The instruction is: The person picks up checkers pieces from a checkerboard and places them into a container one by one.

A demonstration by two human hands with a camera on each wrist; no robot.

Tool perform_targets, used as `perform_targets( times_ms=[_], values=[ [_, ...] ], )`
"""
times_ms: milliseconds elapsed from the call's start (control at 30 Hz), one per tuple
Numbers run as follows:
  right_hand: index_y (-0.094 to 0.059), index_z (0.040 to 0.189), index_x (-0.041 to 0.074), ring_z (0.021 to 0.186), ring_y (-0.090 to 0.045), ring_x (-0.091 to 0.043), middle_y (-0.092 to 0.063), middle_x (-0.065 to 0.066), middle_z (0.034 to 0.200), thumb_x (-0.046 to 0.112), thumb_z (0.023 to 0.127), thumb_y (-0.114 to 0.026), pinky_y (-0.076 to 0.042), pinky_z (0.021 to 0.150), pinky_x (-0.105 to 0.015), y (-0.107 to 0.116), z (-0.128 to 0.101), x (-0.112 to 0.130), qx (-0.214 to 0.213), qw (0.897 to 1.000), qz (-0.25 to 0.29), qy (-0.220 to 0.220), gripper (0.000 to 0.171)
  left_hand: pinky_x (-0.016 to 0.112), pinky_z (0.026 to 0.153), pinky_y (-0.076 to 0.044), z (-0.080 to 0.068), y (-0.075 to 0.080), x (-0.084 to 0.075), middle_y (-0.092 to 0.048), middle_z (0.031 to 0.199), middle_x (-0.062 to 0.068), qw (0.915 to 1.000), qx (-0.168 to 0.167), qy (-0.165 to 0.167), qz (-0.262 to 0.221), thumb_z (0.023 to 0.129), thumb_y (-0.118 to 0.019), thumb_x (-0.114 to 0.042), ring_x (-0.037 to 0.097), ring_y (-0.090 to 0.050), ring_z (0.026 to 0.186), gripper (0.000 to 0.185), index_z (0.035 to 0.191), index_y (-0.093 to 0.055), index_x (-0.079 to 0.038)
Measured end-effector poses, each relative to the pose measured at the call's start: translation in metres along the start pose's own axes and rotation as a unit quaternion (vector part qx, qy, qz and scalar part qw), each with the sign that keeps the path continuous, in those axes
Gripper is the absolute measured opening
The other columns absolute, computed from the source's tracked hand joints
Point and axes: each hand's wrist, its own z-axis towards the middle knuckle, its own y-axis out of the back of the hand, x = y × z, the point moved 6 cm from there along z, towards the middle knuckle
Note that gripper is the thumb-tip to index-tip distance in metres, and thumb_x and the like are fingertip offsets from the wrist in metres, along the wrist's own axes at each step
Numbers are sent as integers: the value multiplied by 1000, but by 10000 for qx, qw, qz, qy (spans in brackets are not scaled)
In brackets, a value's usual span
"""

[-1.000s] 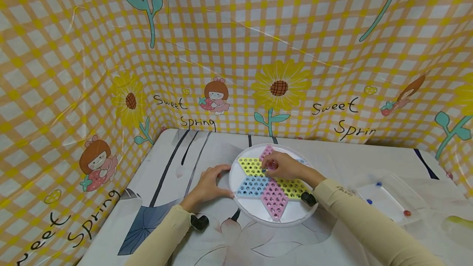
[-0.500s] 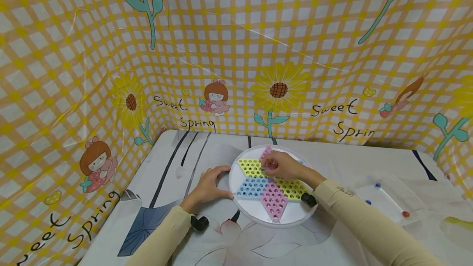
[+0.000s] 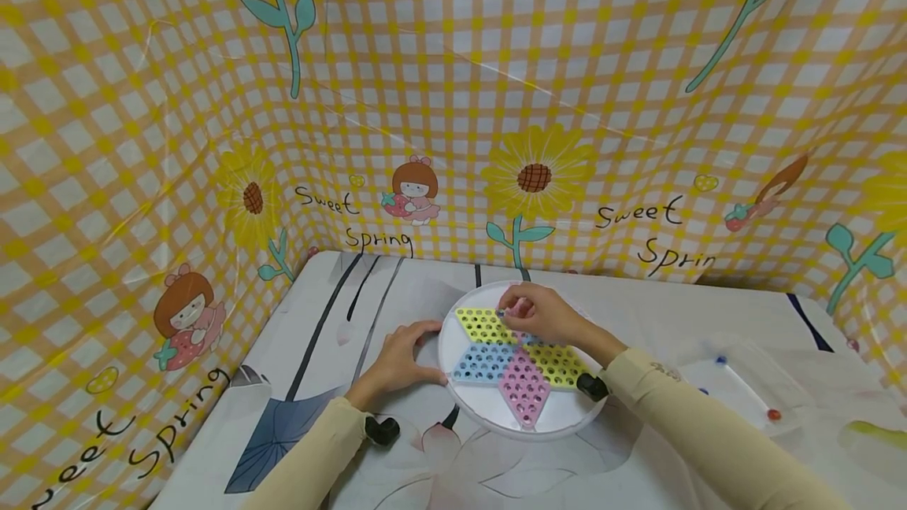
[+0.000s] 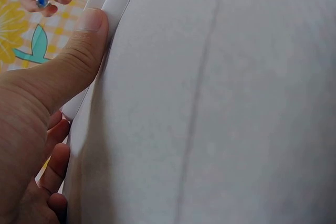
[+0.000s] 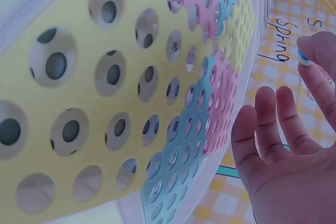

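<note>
Marble going onto the star board

The right hand (image 3: 542, 315) pinches a small blue glass marble (image 4: 42, 1) at its fingertips, over the far yellow section of the round white plastic checkers board with its pastel star of holes (image 3: 520, 360). The left hand (image 3: 400, 356) grips the board's left rim, thumb pressed on the edge, flat on the surface (image 3: 340, 313). I'd say lower it straight into one hole, then let go gently so it doesn't roll.
</note>
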Motion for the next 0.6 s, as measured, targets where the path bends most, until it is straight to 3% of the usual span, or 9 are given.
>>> perform_targets(
  times_ms=[233, 600],
  values=[
    [-70, 110, 10, 90, -58, -24, -63, -10, 110, 16, 93, -77, -51, 71, -31, 4, 0, 3, -173, 9996, 15, 210, 19, 37, 86, -31, 0, 0, 0, -63, 125, 0, 10000, -9, -18, 26, 68, -97, -39, 17, -48, 101, 89, 145, -57, -18],
    [-71, 109, 10, 89, -59, -23, -64, -8, 108, 14, 92, -78, -52, 70, -30, 7, 0, 3, -270, 9993, -7, 254, 18, 38, 88, -31, 0, -1, 1, -62, 133, -1, 10000, 41, 39, -19, 68, -97, -37, 17, -48, 104, 89, 145, -56, -20]
  ],
)
